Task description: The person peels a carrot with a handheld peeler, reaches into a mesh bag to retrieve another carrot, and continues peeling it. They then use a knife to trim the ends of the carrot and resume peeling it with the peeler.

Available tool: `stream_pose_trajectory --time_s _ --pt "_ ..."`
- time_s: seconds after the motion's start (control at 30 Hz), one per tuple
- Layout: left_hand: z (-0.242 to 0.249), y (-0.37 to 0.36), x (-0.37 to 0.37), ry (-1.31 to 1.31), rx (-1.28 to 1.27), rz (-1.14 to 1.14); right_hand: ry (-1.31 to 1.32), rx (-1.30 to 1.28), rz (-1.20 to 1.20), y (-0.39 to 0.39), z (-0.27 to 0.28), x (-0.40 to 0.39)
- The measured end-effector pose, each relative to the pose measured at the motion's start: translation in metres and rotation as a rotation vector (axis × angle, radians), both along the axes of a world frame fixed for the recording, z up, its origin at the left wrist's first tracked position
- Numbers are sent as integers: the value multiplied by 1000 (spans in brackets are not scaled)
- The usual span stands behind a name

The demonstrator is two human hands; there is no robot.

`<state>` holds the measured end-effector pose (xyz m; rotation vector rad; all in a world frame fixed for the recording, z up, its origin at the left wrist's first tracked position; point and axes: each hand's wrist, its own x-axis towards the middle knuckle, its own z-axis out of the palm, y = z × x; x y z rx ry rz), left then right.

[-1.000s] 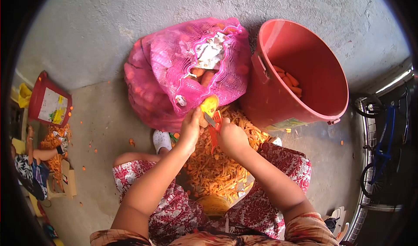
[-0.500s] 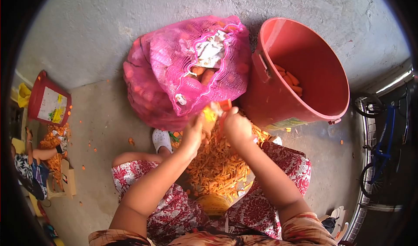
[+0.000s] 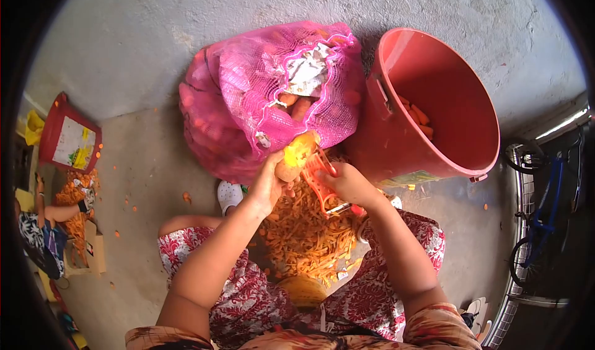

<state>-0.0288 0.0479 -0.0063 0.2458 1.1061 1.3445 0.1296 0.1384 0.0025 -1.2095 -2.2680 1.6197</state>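
Observation:
My left hand [image 3: 270, 183] is closed round a thick carrot [image 3: 299, 152], whose upper part is bright yellow-orange where the skin is off. In my right hand [image 3: 348, 183] is an orange-red peeler [image 3: 322, 179], its frame just right of the carrot and tilted. Below both hands lies a heap of carrot peelings [image 3: 310, 238] between my legs. Beyond them stands a pink mesh sack [image 3: 217, 114] of carrots, open at the top with crumpled paper in its mouth.
A large red bucket [image 3: 365, 145] to the right holds several peeled carrots [image 3: 415, 114]. At the far left are a smaller red bucket [image 3: 52, 130], more peelings and another person [image 3: 43, 232]. A bicycle [image 3: 542, 220] stands at the right, and a grey wall [image 3: 142, 46] runs behind.
The peeler has turned and swung down to the right, so its frame now shows. The carrot has risen slightly, with more of its peeled surface visible.

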Motion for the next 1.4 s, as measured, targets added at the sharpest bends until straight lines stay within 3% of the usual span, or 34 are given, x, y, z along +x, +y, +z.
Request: stream_pose_trajectory --time_s 0.1,0.17,0.23,0.3,0.33,0.43,0.57,0.67,0.93,1.07,1.17,1.4 --pt "-1 0 -16 -36 -21 -99 52 -206 101 3 8 6" --pt "1 3 -21 144 16 -104 -28 -324 179 5 27 11" --pt "4 5 -26 378 96 -136 -32 -272 293 3 22 14" --pt "-2 7 -31 303 121 -159 -55 -373 334 -1 27 17" --pt "-5 7 -30 239 117 -165 105 -538 284 -3 4 21" --pt "-17 8 -28 49 183 -226 204 -732 252 -10 -15 18" --pt "-15 10 -19 -43 169 -179 284 -732 105 -23 5 14" --pt "-14 12 -17 -38 175 -169 291 -643 154 -19 -16 15" --pt "-5 16 -26 190 321 -333 278 -789 95 -19 7 22" --pt "0 16 -21 271 368 -311 274 -838 98 -18 0 25" --pt "1 16 -17 273 371 -323 151 -699 159 -19 -6 23" --pt "-6 17 -11 175 363 -376 206 -887 192 -24 5 22"
